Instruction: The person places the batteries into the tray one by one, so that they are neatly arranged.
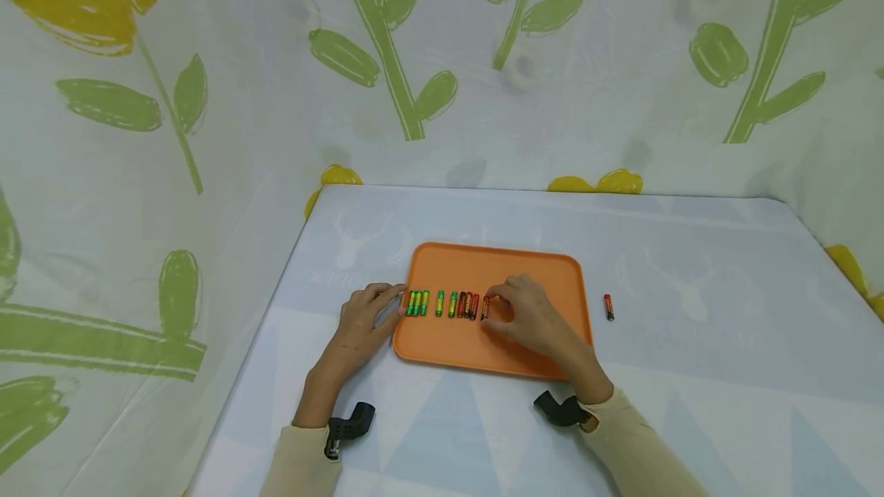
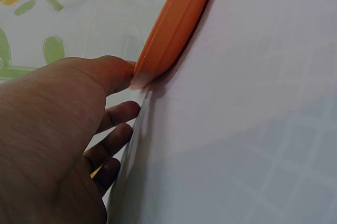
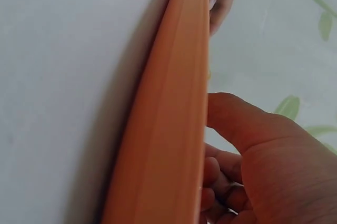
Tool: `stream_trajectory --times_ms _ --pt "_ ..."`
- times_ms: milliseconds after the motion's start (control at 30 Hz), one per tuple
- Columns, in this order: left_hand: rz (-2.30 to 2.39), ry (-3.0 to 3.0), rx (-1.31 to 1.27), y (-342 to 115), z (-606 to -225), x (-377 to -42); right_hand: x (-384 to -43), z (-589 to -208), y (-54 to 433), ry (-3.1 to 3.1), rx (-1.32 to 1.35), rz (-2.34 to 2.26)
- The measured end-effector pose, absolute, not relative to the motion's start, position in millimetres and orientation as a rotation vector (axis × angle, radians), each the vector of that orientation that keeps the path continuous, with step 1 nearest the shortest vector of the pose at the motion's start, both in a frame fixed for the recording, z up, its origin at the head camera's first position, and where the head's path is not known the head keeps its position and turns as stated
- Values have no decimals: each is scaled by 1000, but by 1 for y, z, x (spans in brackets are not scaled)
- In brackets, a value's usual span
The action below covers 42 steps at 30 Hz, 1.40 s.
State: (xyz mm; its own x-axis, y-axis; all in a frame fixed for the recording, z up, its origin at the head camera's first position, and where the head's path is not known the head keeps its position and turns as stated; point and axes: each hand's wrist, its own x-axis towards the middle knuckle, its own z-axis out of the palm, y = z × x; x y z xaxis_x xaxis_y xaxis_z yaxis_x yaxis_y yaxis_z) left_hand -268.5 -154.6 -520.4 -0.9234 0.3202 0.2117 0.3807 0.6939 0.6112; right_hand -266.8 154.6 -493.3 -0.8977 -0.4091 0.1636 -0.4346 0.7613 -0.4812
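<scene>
An orange tray (image 1: 442, 347) lies on the table with a row of small batteries on it. Three green-and-yellow batteries (image 1: 417, 303) sit side by side at its left end, and another green battery (image 1: 440, 303) lies apart from them. Farther right, one more green battery (image 1: 452, 304) lies beside several red-and-black batteries (image 1: 468, 305). My right hand (image 1: 530, 317) reaches over the tray and pinches a red battery (image 1: 486, 307) between thumb and index finger at the row's right end. At the tray's left edge, my left hand (image 1: 362, 328) touches the rim with loosely bent fingers.
A single red-and-black battery (image 1: 608, 307) lies on the table to the right of the tray. The table (image 1: 725, 343) has a pale patterned cover, and a flower-print curtain (image 1: 242, 98) hangs behind and to the left. Each wrist wears a black mount (image 1: 352, 422).
</scene>
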Motion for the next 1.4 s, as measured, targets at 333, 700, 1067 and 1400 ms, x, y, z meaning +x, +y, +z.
stream_trajectory --times_ms 333,700,1067,1400 --pt "-1026 -2784 -619 -151 -525 -268 -266 -499 158 -2917 672 815" --pt "-1042 -2833 -579 -149 -524 -267 -259 -466 194 -2910 614 806" --pt "-1014 -2845 -566 -152 -524 -268 -257 -439 282 -3040 424 661" --pt "-1045 -2849 -570 -152 -521 -268 -264 -446 314 -3276 270 654"
